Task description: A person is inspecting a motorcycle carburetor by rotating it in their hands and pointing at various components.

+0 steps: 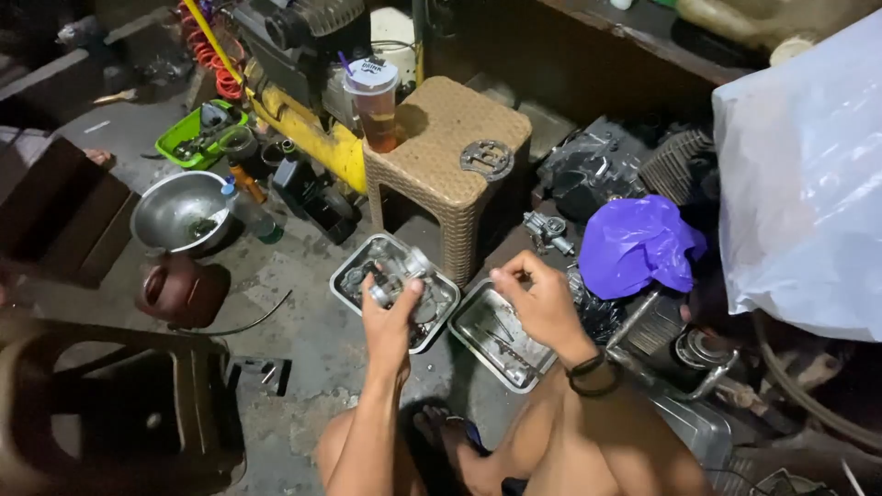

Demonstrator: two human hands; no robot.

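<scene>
Left hand (390, 317): fingers clamped on a small metal carburetor part (397, 276), held above the steel tray (354, 266) at 11 o'clock, so drips fall inside.
Right hand (542, 298): fingertips pinched together, maybe on something tiny; I cannot tell.
Second tray (478, 344): on the floor between the knees.
Wicker stool (441, 138): at 12 o'clock, carries a drink cup (375, 101).

Wicker stool (447, 138), iced drink cup (373, 103) on it — purple bag (636, 244), possibly plastic.
</scene>
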